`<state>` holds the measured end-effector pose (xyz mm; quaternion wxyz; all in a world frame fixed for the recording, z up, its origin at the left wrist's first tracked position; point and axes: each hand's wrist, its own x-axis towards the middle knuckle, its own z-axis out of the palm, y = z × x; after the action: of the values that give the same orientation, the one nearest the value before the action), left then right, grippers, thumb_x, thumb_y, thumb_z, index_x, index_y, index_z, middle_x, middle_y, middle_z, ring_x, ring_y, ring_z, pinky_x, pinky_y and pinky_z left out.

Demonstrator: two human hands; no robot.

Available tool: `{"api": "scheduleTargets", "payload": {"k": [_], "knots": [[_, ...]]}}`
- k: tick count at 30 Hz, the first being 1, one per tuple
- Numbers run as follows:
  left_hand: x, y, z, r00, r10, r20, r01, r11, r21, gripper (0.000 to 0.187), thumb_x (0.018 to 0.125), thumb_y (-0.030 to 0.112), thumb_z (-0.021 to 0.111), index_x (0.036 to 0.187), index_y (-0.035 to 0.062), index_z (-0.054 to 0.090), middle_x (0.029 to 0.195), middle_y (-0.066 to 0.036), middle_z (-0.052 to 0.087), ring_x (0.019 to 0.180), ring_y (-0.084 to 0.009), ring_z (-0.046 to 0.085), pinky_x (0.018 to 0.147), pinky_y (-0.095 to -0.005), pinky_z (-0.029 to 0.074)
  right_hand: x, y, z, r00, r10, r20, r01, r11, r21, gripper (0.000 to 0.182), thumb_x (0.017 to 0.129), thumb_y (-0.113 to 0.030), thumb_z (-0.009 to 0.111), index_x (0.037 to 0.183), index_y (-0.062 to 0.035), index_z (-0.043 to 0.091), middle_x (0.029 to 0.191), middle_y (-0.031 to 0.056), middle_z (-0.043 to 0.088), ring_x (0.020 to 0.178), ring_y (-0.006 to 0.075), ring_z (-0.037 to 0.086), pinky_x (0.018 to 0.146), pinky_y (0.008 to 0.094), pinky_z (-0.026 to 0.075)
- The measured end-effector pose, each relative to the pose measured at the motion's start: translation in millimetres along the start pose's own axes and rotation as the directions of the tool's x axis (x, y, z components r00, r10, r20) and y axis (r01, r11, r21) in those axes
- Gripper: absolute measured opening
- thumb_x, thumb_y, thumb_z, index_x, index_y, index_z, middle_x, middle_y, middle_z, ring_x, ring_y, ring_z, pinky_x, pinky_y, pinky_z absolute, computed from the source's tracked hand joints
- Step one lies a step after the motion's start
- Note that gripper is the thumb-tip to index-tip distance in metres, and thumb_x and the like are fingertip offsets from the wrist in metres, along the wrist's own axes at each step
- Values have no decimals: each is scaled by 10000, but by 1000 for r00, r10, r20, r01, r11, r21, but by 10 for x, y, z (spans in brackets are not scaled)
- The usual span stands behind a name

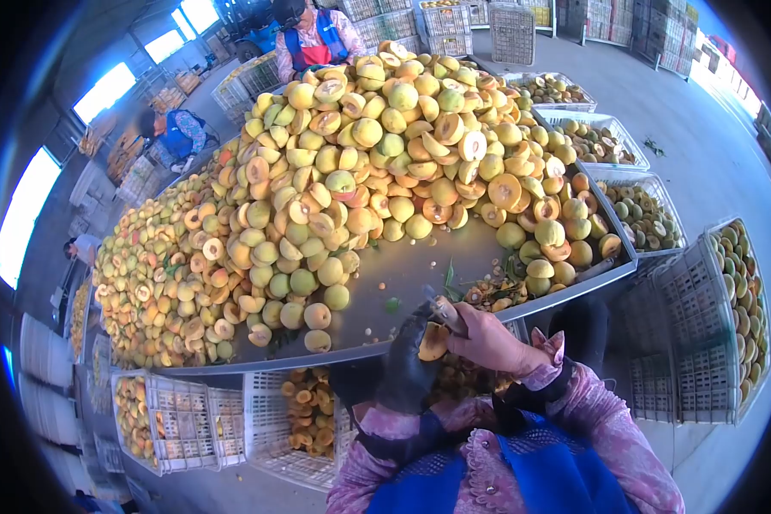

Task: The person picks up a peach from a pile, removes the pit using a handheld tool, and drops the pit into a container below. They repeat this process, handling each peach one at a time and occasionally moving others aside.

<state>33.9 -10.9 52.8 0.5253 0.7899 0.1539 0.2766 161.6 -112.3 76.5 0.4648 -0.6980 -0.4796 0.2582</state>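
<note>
My left hand point(407, 364), in a black glove, is closed on a cut yellow peach half point(433, 343) at the near edge of the metal table point(403, 304). Bare, my right hand point(495, 344) wraps round the short, thick handle of a hand tool point(448, 315). The tool's handle lies right above the peach half; its working end is too small to make out. Beyond both hands rises a large heap of yellow peaches point(368, 133), many of them halved with the stone showing. Loose stones and leaf scraps point(488, 291) lie on the table near my right hand.
Crates of peaches point(634, 214) line the table's right side, with a tall tilted crate point(694, 330) farther right. Below the near edge stand white crates point(270, 420) holding fruit. Co-workers in blue vests point(313, 43) are at the far and left sides. Stacked crates point(514, 34) stand behind.
</note>
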Motion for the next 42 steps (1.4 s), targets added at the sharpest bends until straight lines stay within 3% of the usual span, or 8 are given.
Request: {"api": "scheduleTargets", "payload": {"k": [10,12,16,18,22,24,37,42], "knots": [[-108,-407,149,998,15,-63,-3,983,185,370,839,81,575,1187,-16,496,1070,-120,568,1010,-222,561,884,-328,445,2,141,132,992,59,114,-52,997,-62,282,750,-177,653,876,32,512,780,235,582,780,402,586,668,419,458],[-68,-392,133,919,-393,27,297,648,-701,340,905,135,488,1204,-26,480,1081,-115,561,1015,-208,549,886,-333,451,-92,-5,21,983,49,176,-41,998,-48,296,782,-179,623,910,39,469,772,255,576,778,407,588,645,433,459],[-47,-110,82,949,-314,-32,243,792,-561,352,949,190,405,1213,-35,466,1105,-111,552,1030,-200,538,881,-323,456,-278,132,2,990,-9,139,22,996,-89,300,810,-172,593,950,34,427,735,263,576,750,419,587,619,459,460],[-34,-35,98,868,-495,45,317,480,-818,360,968,209,364,1205,-38,474,1094,-114,559,1016,-201,542,871,-314,459,-339,104,20,978,45,206,3,973,-229,289,828,-173,573,949,29,405,687,265,573,692,434,581,582,490,457],[-12,32,106,813,-570,122,347,305,-887,379,975,237,341,1200,-33,484,1081,-113,568,1001,-192,545,864,-305,461,-353,183,89,982,-1,190,47,970,-239,280,837,-178,567,918,36,406,639,252,567,631,436,576,548,500,458],[-50,45,125,918,-396,-6,319,747,-584,389,969,255,345,1184,-31,497,1069,-108,577,972,-183,555,850,-298,464,-348,173,103,983,8,185,41,965,-259,261,840,-162,555,899,41,403,626,249,564,620,432,575,534,489,458],[-77,-240,258,912,-396,-103,261,757,-598,339,923,178,384,1157,-38,500,1082,-124,585,969,-190,569,850,-311,469,-366,444,189,951,-2,308,93,955,-281,253,798,-52,528,921,75,348,598,242,540,564,417,558,472,456,433],[-88,-392,124,998,3,-64,3,995,101,300,846,151,495,1093,-11,548,977,-173,616,890,-268,613,785,-343,480,-341,303,211,902,138,409,-106,989,-100,224,802,-61,496,934,80,382,722,282,563,701,440,581,592,475,464]]}}
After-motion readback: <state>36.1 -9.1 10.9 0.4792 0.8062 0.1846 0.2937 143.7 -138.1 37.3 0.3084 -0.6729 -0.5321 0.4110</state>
